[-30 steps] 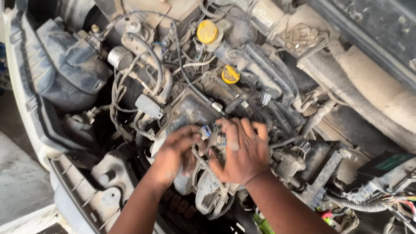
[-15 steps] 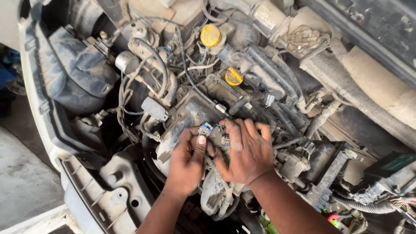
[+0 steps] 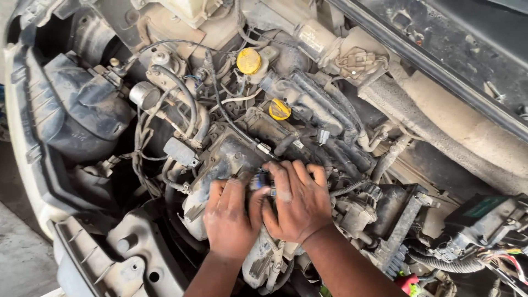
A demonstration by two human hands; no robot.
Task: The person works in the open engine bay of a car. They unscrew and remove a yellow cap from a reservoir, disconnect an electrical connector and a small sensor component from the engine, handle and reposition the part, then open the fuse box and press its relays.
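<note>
white label | rectangular | top centre; green label | black box, right

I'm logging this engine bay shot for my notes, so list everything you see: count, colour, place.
Yellow caps: two, yellow, upper middle of the engine; the second lower right of the first.
Blue connector: one, blue, between the two hands, mostly hidden.
Round metal canister: one, grey, upper left.
Hoses and wires: several, black and dusty, across the engine top.
Black plastic housing: one, dark grey, far left.
Front bumper frame: one, grey, lower left.
Fuse box: one, black with green label, lower right.
Left hand: one, on the engine beside the connector.
Right hand: one, touching the left hand, over the connector.
</note>
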